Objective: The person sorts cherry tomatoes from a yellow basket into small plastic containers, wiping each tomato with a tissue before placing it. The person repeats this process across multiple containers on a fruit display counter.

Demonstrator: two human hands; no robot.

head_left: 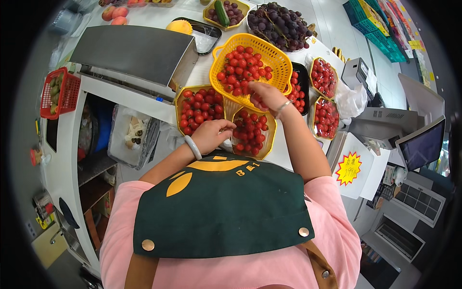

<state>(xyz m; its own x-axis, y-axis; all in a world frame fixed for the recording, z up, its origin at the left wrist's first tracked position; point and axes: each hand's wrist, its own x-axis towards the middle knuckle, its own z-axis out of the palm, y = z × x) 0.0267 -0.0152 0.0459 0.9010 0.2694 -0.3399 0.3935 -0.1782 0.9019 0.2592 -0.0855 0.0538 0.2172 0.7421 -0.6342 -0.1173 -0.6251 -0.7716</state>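
Observation:
Cherry tomatoes (pixel 240 65) lie in a yellow perforated plastic basket (pixel 278 59). My right hand (pixel 267 96) is at the basket's near edge, its fingers curled around a few cherry tomatoes. Just below is a gold-rimmed tray (pixel 269 144) partly filled with tomatoes (pixel 249 133). My left hand (pixel 213 135) rests at that tray's left side with the fingers bent; whether it holds anything cannot be made out. A fuller gold-rimmed tray (pixel 178 108) of tomatoes stands to the left, behind my left hand.
Two wrapped tomato trays (pixel 323 77) (pixel 326 117) and a black tray (pixel 305 77) stand right of the basket. Dark grapes (pixel 278 25) sit behind it. A metal-covered wrapping machine (pixel 133 50) is at the left; a monitor (pixel 422 144) stands at the right.

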